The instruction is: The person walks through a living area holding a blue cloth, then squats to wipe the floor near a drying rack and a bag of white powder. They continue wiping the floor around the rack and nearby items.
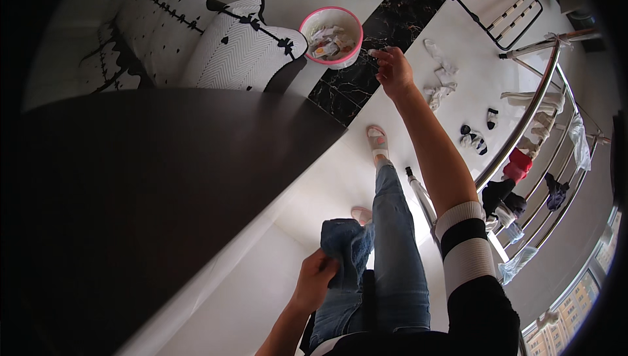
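Note:
My left hand (pixel 316 275) grips a piece of dark blue denim (pixel 346 253) above my lap, its edge looking frayed. Stretched out ahead, my right hand (pixel 395 74) is beside a round waste bin (pixel 331 64) with a pink rim. Its fingers are partly bent and apart, and I see nothing clearly held in them; pale spots at the fingertips look like nails. Crumpled white paper and wrappers (pixel 333 44) lie in the bin. The bin is close to the fingertips but not touching them. Below the denim are my jeans (pixel 400 258).
A dark tabletop (pixel 171 174) fills the left, with a quilted white sofa cover (pixel 235 47) beyond it. Socks (pixel 473 140) and white cloths (pixel 441 81) lie on the pale floor. On the right, a metal drying rack (pixel 527 115) bears small laundry. A folding chair frame (pixel 512 17) stands farther off.

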Demonstrator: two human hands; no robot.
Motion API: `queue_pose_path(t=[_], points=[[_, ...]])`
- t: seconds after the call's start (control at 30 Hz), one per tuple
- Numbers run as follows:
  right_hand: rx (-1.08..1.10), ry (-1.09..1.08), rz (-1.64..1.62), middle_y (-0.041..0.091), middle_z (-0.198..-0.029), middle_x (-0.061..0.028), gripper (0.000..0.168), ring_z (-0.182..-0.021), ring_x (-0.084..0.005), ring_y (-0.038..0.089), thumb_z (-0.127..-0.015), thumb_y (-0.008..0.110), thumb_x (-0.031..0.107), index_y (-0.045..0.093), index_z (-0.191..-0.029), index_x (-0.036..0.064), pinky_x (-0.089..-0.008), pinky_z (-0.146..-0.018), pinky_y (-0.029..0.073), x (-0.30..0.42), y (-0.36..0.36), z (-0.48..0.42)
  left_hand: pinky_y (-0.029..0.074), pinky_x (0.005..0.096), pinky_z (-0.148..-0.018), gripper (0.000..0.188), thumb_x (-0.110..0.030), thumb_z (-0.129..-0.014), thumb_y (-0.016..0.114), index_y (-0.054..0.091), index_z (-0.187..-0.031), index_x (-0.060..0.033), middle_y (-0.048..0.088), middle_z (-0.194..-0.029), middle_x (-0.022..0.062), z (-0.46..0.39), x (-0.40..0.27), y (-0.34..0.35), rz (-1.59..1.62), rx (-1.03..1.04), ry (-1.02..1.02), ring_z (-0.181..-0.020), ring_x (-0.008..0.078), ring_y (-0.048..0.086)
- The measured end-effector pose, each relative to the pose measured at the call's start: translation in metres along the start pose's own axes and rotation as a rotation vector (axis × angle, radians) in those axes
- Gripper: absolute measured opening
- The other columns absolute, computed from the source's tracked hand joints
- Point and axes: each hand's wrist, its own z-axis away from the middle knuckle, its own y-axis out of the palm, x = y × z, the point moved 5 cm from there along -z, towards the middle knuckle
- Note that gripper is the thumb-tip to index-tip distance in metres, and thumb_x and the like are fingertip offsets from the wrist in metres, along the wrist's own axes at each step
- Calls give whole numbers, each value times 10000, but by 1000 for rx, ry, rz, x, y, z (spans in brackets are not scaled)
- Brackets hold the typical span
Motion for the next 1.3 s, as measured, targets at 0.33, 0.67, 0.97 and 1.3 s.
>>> queue_pose_path(t=[0.33, 0.67, 0.97, 1.3], points=[[-312, -42, 310, 691, -708, -98, 192, -547, -150, 575, -752, 676, 148, 702, -746, -42, -282, -542, 460, -28, 45, -216, 434, 255, -734, 169, -84, -929, 534, 620, -1054, -10, 589, -858, 19, -24, -69, 14, -408, -155, -280, -806, 91, 510], [-294, 110, 373, 640, -737, -82, 187, -656, -180, 600, -770, 723, 112, 657, -872, -31, -332, -605, 471, -123, 25, -356, 358, 240, -542, 234, -168, -983, 508, 600, -1158, -42, 525, -759, -39, -53, -89, 20, -242, -206, -444, -618, 77, 433], [-220, 321, 166, 479, -641, -18, 129, -528, -158, 452, -735, 718, 79, 597, -776, 58, -316, -435, 325, -145, 5, -357, 395, 240, -571, 260, -231, -1006, 487, 596, -1171, -62, 547, -799, -5, -63, -115, 38, -137, -154, -621, -692, 82, 477], [261, -95, 491, 537, -713, -40, 451, -587, -147, 506, -696, 645, -67, 612, -1135, 31, -280, -544, 420, -99, 44, -355, 319, 239, -549, 112, -176, -984, 536, 570, -934, -82, 424, -703, -53, -60, -105, 36, -104, -268, -519, -627, 72, 389]])
